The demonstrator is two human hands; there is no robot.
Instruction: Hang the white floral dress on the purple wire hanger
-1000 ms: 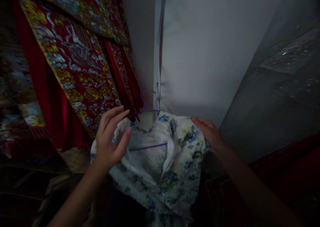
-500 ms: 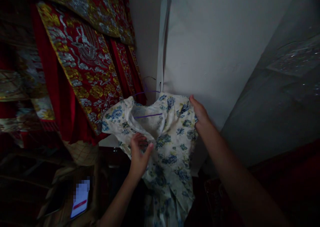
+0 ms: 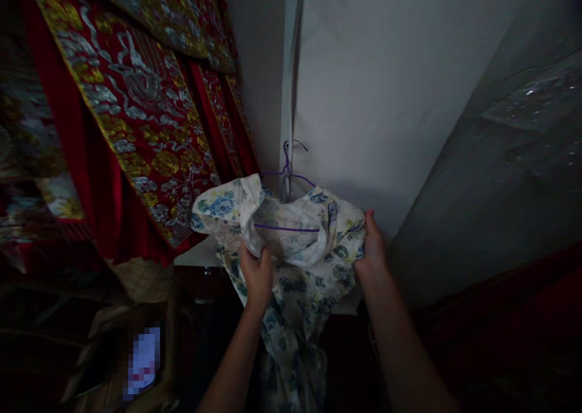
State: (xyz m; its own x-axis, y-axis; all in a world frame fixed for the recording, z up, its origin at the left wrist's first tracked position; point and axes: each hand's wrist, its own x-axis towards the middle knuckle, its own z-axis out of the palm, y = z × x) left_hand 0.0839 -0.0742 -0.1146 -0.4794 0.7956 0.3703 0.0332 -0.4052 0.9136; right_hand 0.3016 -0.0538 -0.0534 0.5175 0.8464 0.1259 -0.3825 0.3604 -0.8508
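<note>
No brand or lettering can be read; the phone screen [image 3: 144,361] at lower left is pixelated. The left hand [image 3: 258,273] reaches up from below, its grip closed on the neckline of the floral garment [image 3: 300,285], thumb and fingers pinching the cloth. The right hand [image 3: 373,249] is raised at the garment's other shoulder, its grip clamped on the sleeve edge, thumb pointing up. The garment hangs on a purple hanger [image 3: 287,173] before the pale wall [image 3: 373,85], beside red embroidered cloth [image 3: 150,110].
</note>
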